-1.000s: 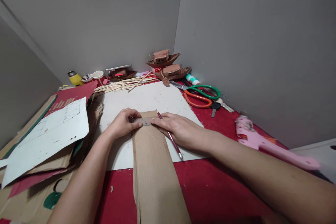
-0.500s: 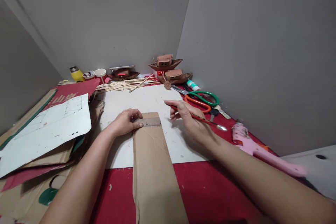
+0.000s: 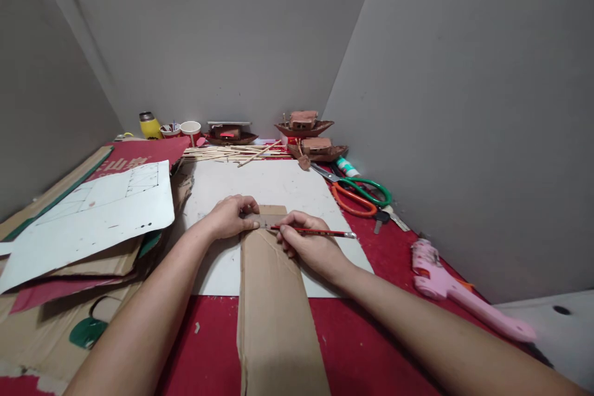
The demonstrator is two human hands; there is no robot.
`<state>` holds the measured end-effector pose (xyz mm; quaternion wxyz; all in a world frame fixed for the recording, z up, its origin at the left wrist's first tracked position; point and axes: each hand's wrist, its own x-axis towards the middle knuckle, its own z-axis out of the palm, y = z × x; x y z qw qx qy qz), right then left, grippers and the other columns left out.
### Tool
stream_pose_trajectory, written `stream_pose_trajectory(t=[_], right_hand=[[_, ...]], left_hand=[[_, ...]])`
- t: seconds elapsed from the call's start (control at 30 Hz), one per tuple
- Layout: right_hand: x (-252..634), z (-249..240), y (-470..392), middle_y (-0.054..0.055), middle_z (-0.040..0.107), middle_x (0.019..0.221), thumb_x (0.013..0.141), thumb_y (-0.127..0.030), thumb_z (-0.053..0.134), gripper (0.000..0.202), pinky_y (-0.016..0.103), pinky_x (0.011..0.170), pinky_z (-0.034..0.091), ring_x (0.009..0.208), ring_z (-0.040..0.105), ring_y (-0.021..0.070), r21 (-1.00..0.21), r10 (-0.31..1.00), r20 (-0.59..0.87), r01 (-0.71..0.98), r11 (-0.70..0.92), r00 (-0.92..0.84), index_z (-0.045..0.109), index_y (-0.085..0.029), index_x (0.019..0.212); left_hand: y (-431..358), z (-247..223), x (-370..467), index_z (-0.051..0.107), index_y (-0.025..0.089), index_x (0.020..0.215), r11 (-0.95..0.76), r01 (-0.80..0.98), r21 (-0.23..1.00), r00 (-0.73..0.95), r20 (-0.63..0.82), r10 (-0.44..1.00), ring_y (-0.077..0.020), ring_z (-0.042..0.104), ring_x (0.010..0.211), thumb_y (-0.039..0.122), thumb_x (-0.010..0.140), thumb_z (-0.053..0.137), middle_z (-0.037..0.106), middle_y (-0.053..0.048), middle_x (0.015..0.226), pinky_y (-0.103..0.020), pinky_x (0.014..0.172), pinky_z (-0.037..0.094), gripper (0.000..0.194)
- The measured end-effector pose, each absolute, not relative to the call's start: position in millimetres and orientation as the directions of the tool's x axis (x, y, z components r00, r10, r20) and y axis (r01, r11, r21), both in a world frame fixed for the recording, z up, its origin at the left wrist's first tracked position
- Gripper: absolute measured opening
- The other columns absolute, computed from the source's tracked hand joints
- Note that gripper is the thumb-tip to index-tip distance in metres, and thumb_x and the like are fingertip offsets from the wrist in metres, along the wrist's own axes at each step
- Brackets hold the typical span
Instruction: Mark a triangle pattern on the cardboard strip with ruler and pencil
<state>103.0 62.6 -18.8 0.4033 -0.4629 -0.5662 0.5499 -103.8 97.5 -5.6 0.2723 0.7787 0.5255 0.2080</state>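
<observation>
A long strip of brown cardboard (image 3: 278, 315) lies lengthwise in front of me, its far end on a white sheet (image 3: 223, 182). Across that far end rests a small clear ruler (image 3: 268, 221). My left hand (image 3: 234, 216) pinches the ruler's left end against the cardboard's left edge. A red and black pencil (image 3: 327, 232) is held in my right hand (image 3: 309, 244), its tip down at the ruler's near edge. The right-hand fingers rest over the cardboard's right side and partly cover the ruler.
Thin wooden sticks (image 3: 223, 153), model boats (image 3: 304, 122) and paper cups (image 3: 190, 131) stand at the back. Scissors (image 3: 366, 189) and a pink glue gun (image 3: 464, 297) lie right. Stacked cardboard under a drawn-on paper (image 3: 102, 216) fills the left side.
My right hand has moved left and down to the ruler, bringing the pencil tip onto the cardboard. My left hand still holds the ruler. The camera view has shifted slightly.
</observation>
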Motion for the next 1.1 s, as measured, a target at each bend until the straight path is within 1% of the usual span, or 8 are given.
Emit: stream_pose_trajectory(t=[0.1,0.23,0.37,0.5,0.6,0.73,0.93,1.1], right_hand=[[103.0,-17.1,61.0,-0.003,0.062,0.059,0.07,-0.027,0.061,0.007,0.022,0.042,0.038,0.044,0.049,0.0091,-0.993,0.973,-0.058,0.117,-0.032,-0.225,0.057,-0.021,0.072],[102.8,-17.2,61.5,-0.003,0.063,0.06,0.07,-0.027,0.059,0.006,0.022,0.043,0.04,0.046,0.051,0.0102,-0.989,0.972,-0.057,0.145,-0.024,-0.227,0.058,-0.021,0.071],[102.8,-19.5,62.9,-0.002,0.063,0.062,0.072,-0.028,0.058,0.007,0.022,0.043,0.041,0.049,0.054,0.0111,-0.986,0.972,-0.062,0.162,-0.025,-0.227,0.059,-0.021,0.073],[103.1,-21.0,62.9,-0.001,0.064,0.065,0.073,-0.027,0.058,0.007,0.022,0.045,0.042,0.051,0.054,0.011,-0.985,0.972,-0.053,0.171,-0.014,-0.23,0.059,-0.021,0.074],[103.3,-21.0,63.0,-0.002,0.062,0.062,0.074,-0.026,0.056,0.006,0.022,0.044,0.041,0.048,0.052,0.0102,-0.983,0.969,-0.06,0.182,-0.016,-0.238,0.059,-0.021,0.074],[103.4,-20.0,63.6,-0.002,0.062,0.062,0.074,-0.026,0.056,0.006,0.022,0.045,0.041,0.049,0.053,0.0105,-0.982,0.965,-0.06,0.188,-0.011,-0.254,0.058,-0.021,0.073],[103.8,-19.7,63.8,-0.002,0.062,0.064,0.075,-0.027,0.056,0.007,0.021,0.044,0.041,0.049,0.053,0.0103,-0.981,0.965,-0.058,0.193,-0.007,-0.257,0.059,-0.02,0.075],[104.7,-23.0,64.7,0.0,0.064,0.069,0.076,-0.028,0.057,0.01,0.022,0.045,0.042,0.054,0.055,0.0115,-0.981,0.963,-0.049,0.192,0.003,-0.264,0.061,-0.02,0.08]], left_hand=[[97.4,-5.8,-104.1,0.067,0.022,0.089,-0.305,0.707,0.638,0.364,0.041,0.93,-0.0179,0.056,0.079,0.026,0.072,0.071,0.062,0.001,0.081,-0.028,0.071,0.044,0.018],[97.7,-6.3,-103.9,0.067,0.023,0.089,-0.309,0.708,0.634,0.361,0.052,0.931,-0.018,0.056,0.079,0.025,0.072,0.071,0.063,0.0,0.082,-0.028,0.071,0.044,0.018],[97.6,-6.6,-103.2,0.067,0.022,0.089,-0.307,0.708,0.636,0.357,0.053,0.933,-0.0175,0.056,0.078,0.023,0.075,0.067,0.062,0.0,0.082,-0.027,0.071,0.044,0.015],[96.3,-5.4,-103.1,0.067,0.022,0.09,-0.311,0.704,0.638,0.361,0.055,0.931,-0.0175,0.056,0.079,0.023,0.076,0.066,0.063,0.0,0.084,-0.028,0.072,0.044,0.014],[95.6,-4.2,-103.7,0.067,0.022,0.089,-0.311,0.701,0.642,0.363,0.055,0.93,-0.0178,0.056,0.08,0.024,0.074,0.069,0.062,0.0,0.083,-0.028,0.073,0.044,0.016],[96.0,-3.8,-104.9,0.068,0.023,0.089,-0.309,0.692,0.652,0.367,0.051,0.929,-0.0185,0.056,0.081,0.025,0.068,0.075,0.063,0.001,0.084,-0.028,0.074,0.044,0.022],[97.0,-5.2,-104.9,0.069,0.021,0.09,-0.3,0.675,0.674,0.367,0.046,0.929,-0.0184,0.057,0.081,0.023,0.07,0.074,0.063,0.0,0.084,-0.029,0.074,0.043,0.021],[96.4,-5.8,-104.1,0.069,0.021,0.089,-0.279,0.662,0.696,0.352,0.041,0.935,-0.0186,0.058,0.081,0.024,0.069,0.074,0.064,0.0,0.086,-0.029,0.075,0.044,0.02]])
